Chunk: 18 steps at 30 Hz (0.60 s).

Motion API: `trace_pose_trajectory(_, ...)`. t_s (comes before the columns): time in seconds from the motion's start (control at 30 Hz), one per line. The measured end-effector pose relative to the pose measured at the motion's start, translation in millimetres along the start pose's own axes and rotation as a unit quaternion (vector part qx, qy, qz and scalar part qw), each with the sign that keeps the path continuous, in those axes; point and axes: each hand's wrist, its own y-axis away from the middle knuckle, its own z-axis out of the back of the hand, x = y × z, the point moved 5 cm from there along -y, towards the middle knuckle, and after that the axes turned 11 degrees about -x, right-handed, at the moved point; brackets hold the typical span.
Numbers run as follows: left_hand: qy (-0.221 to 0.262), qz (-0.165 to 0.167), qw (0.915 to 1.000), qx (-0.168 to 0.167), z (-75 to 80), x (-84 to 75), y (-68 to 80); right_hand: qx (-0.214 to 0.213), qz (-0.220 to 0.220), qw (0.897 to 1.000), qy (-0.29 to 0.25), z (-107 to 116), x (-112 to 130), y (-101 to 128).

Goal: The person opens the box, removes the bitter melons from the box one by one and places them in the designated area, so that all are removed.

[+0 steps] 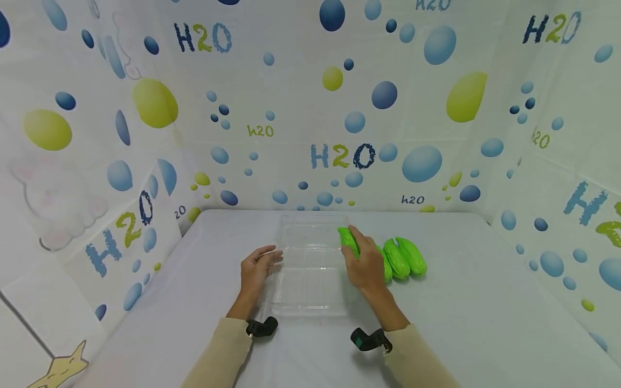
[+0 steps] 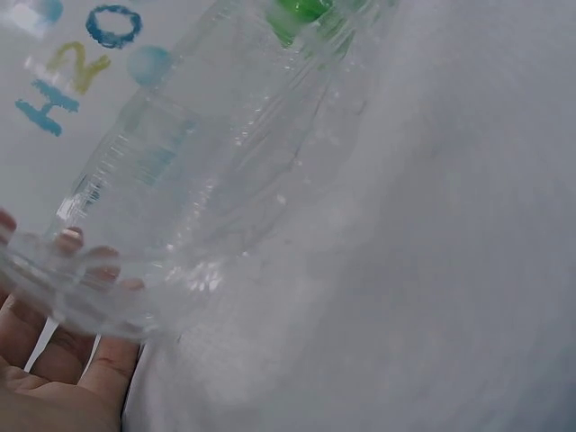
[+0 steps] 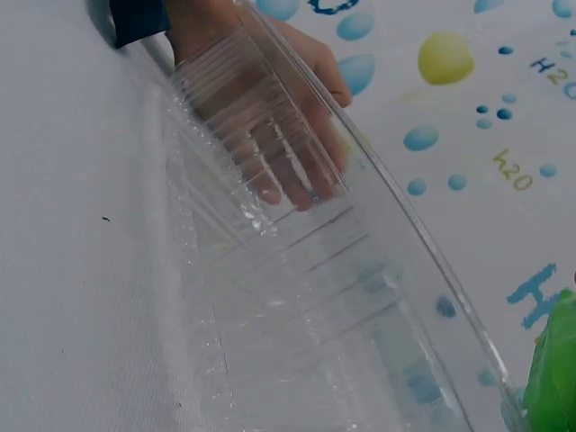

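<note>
A clear plastic container (image 1: 303, 291) with compartments lies open on the white table. My right hand (image 1: 367, 268) grips a bright green, elongated, ribbed vegetable (image 1: 346, 238) between thumb and fingers, over the container's right edge. In the right wrist view only part of this green vegetable (image 3: 551, 382) shows, at the right border. At the container's left side is my left hand (image 1: 254, 269), its fingers spread and extended. Seen in the left wrist view, those fingers (image 2: 108, 360) lie against the clear wall, some behind it.
Right of the container, more green vegetables (image 1: 411, 256) lie side by side, one of them partly hidden by my right hand. A white cloth backdrop (image 1: 291, 81) with blue and yellow dots encloses the table (image 1: 485, 323) at the back and sides.
</note>
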Motion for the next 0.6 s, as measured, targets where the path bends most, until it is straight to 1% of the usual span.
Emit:
trace_pose_trajectory(0.13, -0.003, -0.001, 1.0, -0.004, -0.7, 0.3, -1.1, 0.0, -0.009, 1.0, 0.006, 6, -8, -3)
trace_pose_trajectory(0.17, -0.002, -0.006, 1.0, -0.005, -0.5, 4.0, -3.1, 0.0, -0.011, 1.0, 0.008, 7, -10, -3)
trace_pose_trajectory(0.27, 0.002, -0.006, 1.0, -0.004, -1.0, 4.0, -3.3, -0.003, -0.024, 1.0, 0.004, 11, -16, -6)
trace_pose_trajectory(0.43, -0.004, -0.006, 1.0, -0.003, -1.1, 4.5, -3.2, -0.02, -0.032, 0.999, -0.01, 19, -22, -10)
trace_pose_trajectory(0.6, -0.006, -0.003, 1.0, -0.006, -0.1, 3.9, -1.1, -0.036, -0.03, 0.999, -0.011, 25, -28, -13)
